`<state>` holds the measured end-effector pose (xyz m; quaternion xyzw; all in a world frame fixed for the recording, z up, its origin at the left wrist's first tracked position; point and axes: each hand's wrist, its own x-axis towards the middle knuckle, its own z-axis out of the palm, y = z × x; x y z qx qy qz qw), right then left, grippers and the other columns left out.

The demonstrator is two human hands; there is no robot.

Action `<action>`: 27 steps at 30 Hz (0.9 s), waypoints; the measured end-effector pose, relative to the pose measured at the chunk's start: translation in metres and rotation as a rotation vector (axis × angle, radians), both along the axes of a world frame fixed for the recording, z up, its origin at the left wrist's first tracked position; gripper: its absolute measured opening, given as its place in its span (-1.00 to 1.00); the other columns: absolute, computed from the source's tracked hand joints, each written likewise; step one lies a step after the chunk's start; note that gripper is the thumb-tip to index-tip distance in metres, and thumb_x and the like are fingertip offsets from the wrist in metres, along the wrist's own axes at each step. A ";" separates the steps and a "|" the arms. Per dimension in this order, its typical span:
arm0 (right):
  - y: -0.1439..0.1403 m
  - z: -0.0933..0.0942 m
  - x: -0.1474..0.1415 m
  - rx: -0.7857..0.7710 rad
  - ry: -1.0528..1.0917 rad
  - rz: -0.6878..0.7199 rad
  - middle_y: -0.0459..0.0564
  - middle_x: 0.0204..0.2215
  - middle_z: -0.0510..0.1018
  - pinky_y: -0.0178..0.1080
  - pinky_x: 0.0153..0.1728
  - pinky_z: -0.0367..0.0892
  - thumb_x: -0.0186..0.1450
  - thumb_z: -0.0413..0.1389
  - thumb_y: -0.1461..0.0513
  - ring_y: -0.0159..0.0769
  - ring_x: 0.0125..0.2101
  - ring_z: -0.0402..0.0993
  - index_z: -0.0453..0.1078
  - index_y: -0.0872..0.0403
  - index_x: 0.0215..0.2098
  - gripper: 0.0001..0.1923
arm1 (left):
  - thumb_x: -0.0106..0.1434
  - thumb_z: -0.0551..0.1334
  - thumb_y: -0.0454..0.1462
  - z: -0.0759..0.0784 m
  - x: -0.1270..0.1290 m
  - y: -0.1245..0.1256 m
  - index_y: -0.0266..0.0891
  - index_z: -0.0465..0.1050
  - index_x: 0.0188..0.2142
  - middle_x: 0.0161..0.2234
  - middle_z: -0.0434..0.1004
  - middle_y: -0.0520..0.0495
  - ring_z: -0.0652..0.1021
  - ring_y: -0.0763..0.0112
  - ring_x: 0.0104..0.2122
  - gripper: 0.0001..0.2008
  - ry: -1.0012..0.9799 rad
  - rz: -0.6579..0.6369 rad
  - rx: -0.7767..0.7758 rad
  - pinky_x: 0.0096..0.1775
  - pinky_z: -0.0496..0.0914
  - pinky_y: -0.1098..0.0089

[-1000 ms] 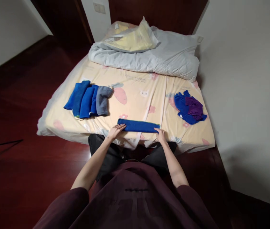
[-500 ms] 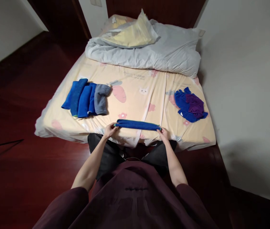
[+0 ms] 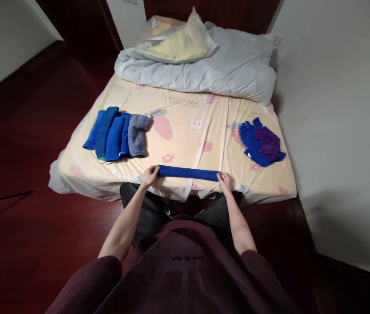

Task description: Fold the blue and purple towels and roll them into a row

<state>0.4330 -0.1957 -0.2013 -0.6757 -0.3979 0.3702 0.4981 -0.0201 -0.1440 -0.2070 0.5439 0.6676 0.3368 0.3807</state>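
Blue towel (image 3: 188, 173) lies as a narrow strip, long axis left-right along the near bed edge (image 3: 270, 192); left hand (image 3: 149, 175) pinches its left end, right hand (image 3: 224, 181) its right end (both equally near).

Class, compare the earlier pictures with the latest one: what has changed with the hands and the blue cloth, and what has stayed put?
The left hand and right hand went from lying flat on the blue cloth to pinching its two ends. The cloth now looks narrower. The folded row, the loose pile and the duvet on the bed stayed as they were.
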 end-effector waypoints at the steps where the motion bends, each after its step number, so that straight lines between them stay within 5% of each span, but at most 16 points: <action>1: 0.000 0.000 0.001 -0.009 -0.008 0.007 0.23 -0.20 0.66 -0.04 -0.04 0.49 0.07 0.26 -0.14 -0.02 -0.13 0.62 0.46 0.13 -0.11 -0.39 | 0.25 0.15 0.14 0.001 0.000 0.000 -0.27 0.54 -0.10 -0.23 0.64 -0.18 0.60 0.13 -0.17 -0.45 0.032 0.000 -0.007 -0.07 0.44 0.26; 27: -0.012 0.013 0.012 -0.050 -0.155 0.176 -0.02 -0.52 0.58 -0.19 -0.36 0.45 0.07 0.24 -0.09 -0.18 -0.45 0.56 0.39 0.08 -0.17 -0.48 | 0.30 0.17 -0.01 0.033 0.000 -0.005 -0.17 0.55 -0.12 -0.22 0.69 -0.15 0.64 0.10 -0.12 -0.65 0.273 -0.096 -0.150 -0.05 0.41 0.28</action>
